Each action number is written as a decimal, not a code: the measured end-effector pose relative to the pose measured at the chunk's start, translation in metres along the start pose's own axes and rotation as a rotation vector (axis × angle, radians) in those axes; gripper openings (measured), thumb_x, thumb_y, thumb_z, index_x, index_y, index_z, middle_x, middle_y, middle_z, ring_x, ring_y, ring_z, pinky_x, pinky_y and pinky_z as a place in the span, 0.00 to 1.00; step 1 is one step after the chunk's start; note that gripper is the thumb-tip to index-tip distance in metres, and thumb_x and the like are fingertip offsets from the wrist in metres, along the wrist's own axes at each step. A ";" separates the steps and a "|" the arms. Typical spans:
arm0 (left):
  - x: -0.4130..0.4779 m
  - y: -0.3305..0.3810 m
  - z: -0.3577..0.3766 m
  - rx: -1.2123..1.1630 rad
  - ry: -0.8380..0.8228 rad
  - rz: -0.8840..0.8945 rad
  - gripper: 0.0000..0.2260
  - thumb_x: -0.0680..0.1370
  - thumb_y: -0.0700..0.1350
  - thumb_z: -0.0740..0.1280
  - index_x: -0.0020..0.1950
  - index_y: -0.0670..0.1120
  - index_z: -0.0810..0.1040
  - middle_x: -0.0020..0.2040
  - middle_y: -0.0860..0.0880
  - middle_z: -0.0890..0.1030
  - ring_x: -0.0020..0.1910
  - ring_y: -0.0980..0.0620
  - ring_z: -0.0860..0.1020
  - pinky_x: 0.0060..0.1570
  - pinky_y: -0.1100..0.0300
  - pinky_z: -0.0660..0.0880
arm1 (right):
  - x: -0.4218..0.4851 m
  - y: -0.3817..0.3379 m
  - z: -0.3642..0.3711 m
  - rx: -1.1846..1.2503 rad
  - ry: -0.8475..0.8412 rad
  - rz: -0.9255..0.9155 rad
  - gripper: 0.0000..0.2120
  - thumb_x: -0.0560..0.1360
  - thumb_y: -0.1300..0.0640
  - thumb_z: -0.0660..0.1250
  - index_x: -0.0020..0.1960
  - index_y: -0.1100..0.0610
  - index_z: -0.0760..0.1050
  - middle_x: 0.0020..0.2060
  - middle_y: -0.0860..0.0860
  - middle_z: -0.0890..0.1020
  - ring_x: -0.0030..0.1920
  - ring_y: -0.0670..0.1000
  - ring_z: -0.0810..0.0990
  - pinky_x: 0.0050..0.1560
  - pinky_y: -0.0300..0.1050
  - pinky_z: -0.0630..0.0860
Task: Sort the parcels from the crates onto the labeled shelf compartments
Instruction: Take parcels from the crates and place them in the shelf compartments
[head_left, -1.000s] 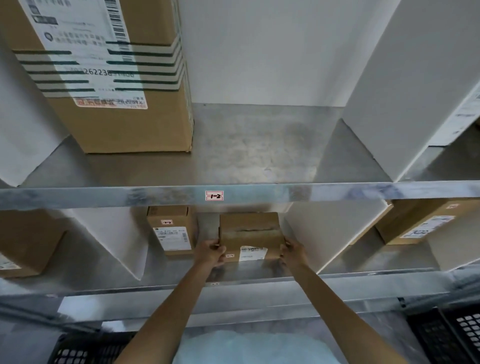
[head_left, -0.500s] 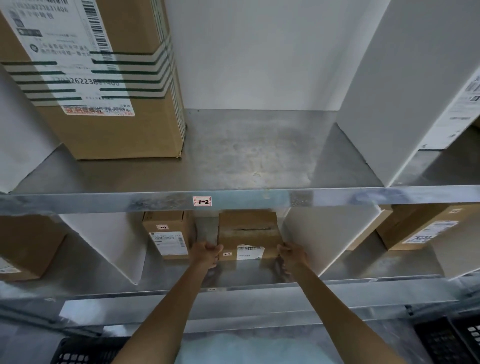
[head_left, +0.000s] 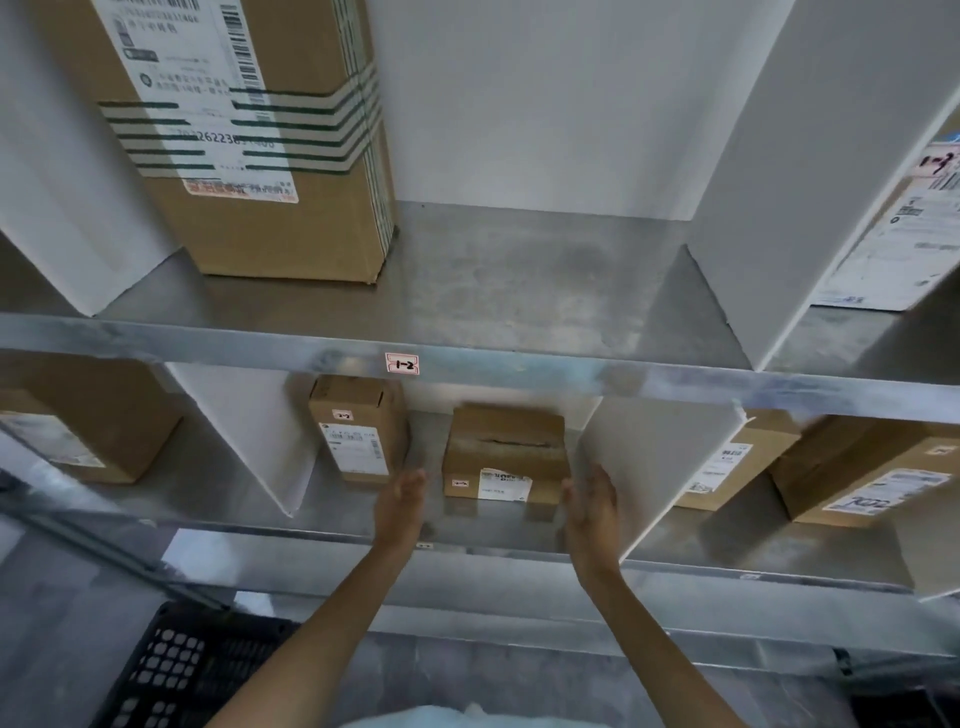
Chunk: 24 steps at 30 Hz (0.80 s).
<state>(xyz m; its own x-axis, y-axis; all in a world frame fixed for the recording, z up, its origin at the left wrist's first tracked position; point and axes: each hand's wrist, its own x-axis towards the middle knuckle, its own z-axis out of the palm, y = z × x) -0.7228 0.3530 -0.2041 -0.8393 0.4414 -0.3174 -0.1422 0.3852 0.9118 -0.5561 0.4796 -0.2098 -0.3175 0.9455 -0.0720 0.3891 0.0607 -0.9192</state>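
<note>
Parcel (head_left: 504, 457) lies flat (label facing outward), long axis crosswise.

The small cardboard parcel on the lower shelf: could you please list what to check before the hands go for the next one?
1. Left hand clear of the small parcel, fingers straight: ok.
2. Right hand clear too, open: ok.
3. Small parcel flat on the lower shelf, behind its front edge: ok.
4. Gap to the neighbouring parcel: ok.
5. Parcel's red sticker matches the compartment label: cannot tell, both unreadable.
6. Black crate has parcels left: cannot tell.
</note>
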 end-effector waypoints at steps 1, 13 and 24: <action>-0.001 -0.003 -0.002 -0.012 0.024 0.018 0.12 0.81 0.48 0.59 0.37 0.52 0.69 0.36 0.52 0.71 0.39 0.52 0.72 0.38 0.60 0.67 | -0.006 -0.003 -0.001 -0.010 -0.021 -0.066 0.23 0.79 0.53 0.62 0.71 0.57 0.64 0.66 0.54 0.70 0.66 0.52 0.69 0.65 0.38 0.62; -0.060 -0.018 -0.099 -0.107 0.191 0.199 0.10 0.82 0.44 0.58 0.51 0.43 0.78 0.50 0.47 0.79 0.48 0.53 0.77 0.45 0.73 0.70 | -0.062 -0.056 0.046 -0.145 -0.460 -0.652 0.19 0.77 0.54 0.64 0.67 0.54 0.69 0.62 0.46 0.72 0.62 0.44 0.68 0.63 0.28 0.59; -0.224 -0.113 -0.299 -0.125 0.649 0.142 0.11 0.82 0.44 0.58 0.45 0.50 0.78 0.47 0.51 0.81 0.50 0.53 0.77 0.52 0.62 0.71 | -0.268 -0.118 0.157 -0.109 -0.918 -0.920 0.20 0.77 0.58 0.65 0.68 0.58 0.68 0.59 0.51 0.75 0.61 0.48 0.72 0.60 0.32 0.62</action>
<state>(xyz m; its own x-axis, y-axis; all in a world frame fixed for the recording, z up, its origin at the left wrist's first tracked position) -0.6755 -0.0322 -0.1579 -0.9939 -0.1105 -0.0072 -0.0343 0.2452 0.9689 -0.6524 0.1688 -0.1424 -0.9579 -0.0159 0.2867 -0.2320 0.6312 -0.7401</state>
